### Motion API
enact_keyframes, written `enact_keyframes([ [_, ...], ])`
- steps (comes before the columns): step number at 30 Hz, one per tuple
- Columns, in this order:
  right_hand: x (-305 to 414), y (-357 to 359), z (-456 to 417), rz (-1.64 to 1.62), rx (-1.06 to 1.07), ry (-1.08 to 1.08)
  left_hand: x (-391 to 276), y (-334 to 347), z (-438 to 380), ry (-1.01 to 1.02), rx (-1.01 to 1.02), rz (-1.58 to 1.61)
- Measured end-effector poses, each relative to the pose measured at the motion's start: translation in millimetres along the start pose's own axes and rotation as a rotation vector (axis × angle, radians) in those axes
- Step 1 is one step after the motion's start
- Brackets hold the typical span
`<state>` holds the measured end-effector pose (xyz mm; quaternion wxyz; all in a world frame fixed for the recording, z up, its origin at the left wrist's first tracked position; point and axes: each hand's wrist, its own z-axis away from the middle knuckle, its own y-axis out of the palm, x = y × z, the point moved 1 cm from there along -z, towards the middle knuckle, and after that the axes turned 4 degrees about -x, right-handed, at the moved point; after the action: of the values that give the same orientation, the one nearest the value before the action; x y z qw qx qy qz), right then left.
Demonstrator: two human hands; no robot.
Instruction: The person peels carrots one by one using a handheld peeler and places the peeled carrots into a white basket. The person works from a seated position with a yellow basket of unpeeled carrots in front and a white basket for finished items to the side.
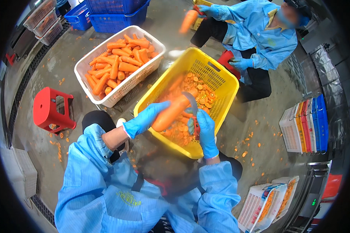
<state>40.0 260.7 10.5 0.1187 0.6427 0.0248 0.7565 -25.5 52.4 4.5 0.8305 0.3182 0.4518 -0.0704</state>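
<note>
My left hand (148,117), in a blue glove, is closed around the thick end of a large peeled carrot (169,113). The gloved fingers of my right hand (206,128) grip the red handle (196,128) of a knife, whose curved grey blade (191,100) lies across the carrot's far end. Both hands are above a yellow plastic crate (229,78) holding cut carrot ends (202,94) and blurred orange pieces. Beyond it on the left, a white plastic crate (83,62) is heaped with whole peeled carrots (125,58).
A co-worker (259,35) sits across the yellow crate, one hand raised with a carrot (189,21). A red plastic stool (45,106) stands at left. Blue crates (113,21) are at the back, nested crates (306,125) at right. Carrot scraps (245,153) litter the wet floor.
</note>
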Motion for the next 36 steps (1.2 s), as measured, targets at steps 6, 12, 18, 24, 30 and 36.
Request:
enact_keyframes([
  [6,-8.6,3.6,-10.5,0.051,-0.062,-0.009,13.1,-2.4,-3.5,0.052,-0.035,-0.099],
  [12,-21.2,1.9,-14.6,0.113,-0.126,-0.035,30.1,-8.3,-11.3,0.183,-0.058,-0.166],
  [18,-17.4,18.5,-8.6,0.515,-0.264,-0.288,48.6,-7.1,-15.8,0.320,-0.127,-0.208],
  [24,-26.3,22.2,-7.2,0.462,-0.268,-0.295,48.4,-0.7,-14.7,0.413,-0.163,-0.249],
  [30,-38.8,23.5,-6.0,0.236,-0.199,-0.157,39.0,9.7,-8.5,0.392,-0.151,-0.214],
  [36,-35.3,22.1,-11.4,0.133,-0.124,-0.185,28.5,11.2,-9.6,0.413,-0.132,-0.253],
])
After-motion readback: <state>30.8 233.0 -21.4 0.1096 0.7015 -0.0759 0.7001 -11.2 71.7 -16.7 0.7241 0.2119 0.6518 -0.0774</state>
